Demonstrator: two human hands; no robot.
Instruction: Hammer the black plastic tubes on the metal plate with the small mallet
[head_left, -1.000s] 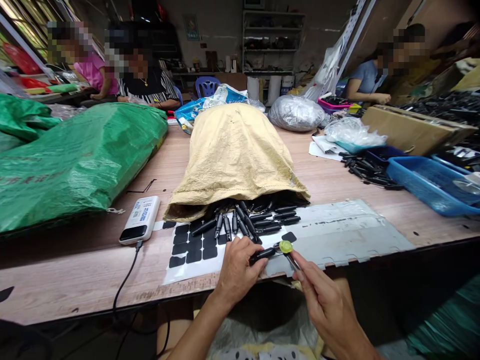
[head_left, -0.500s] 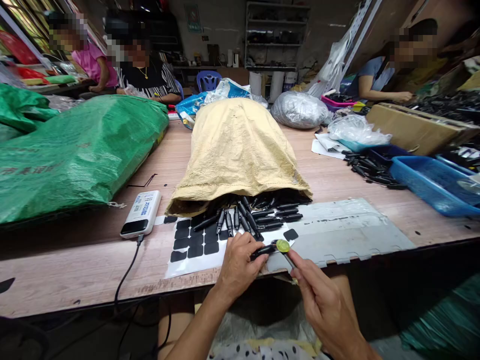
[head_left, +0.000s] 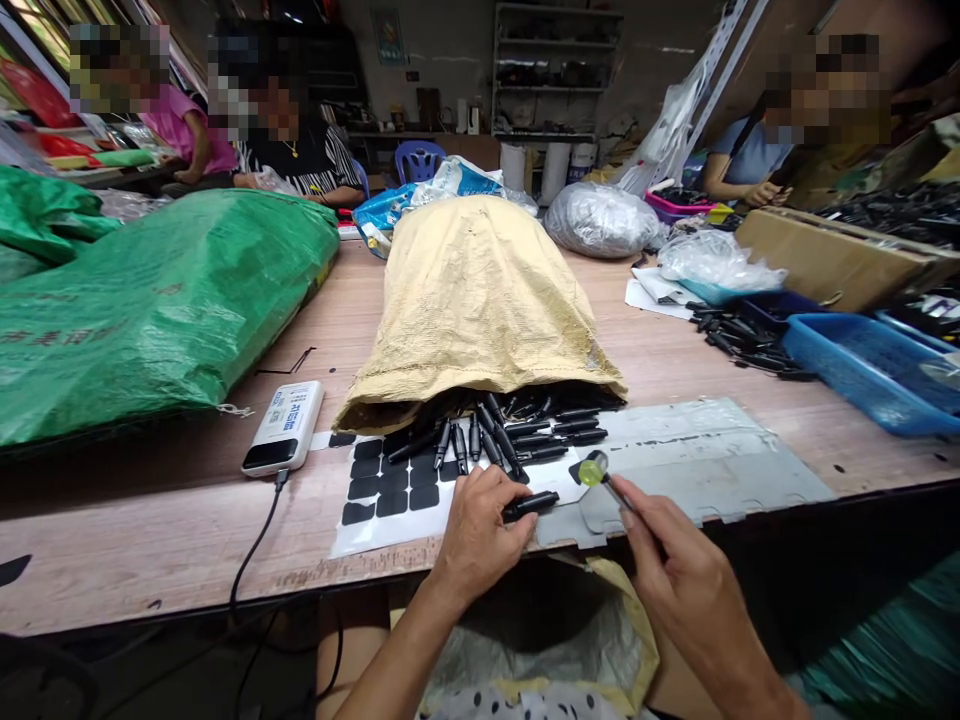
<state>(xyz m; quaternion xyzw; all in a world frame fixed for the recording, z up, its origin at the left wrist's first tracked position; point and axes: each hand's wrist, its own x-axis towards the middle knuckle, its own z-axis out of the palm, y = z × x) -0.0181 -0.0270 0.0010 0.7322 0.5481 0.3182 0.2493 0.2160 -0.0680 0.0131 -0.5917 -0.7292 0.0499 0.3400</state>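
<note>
In view are one left hand (head_left: 484,520), one right hand (head_left: 679,555), one held tool (head_left: 592,472), one held tube (head_left: 534,504) and one power bank (head_left: 283,425), plus one white sheet (head_left: 409,527) with at least eight black squares (head_left: 393,502), and one grey mat (head_left: 697,450). There are two yellow sacks (head_left: 480,300), at least one green sack (head_left: 150,310), one silvery bundle (head_left: 600,220), one pink basket (head_left: 679,208), at least two blue trays (head_left: 874,375), one shelf unit (head_left: 555,90) and three co-workers, while the loose tubes (head_left: 514,445) are too jumbled to count.
</note>
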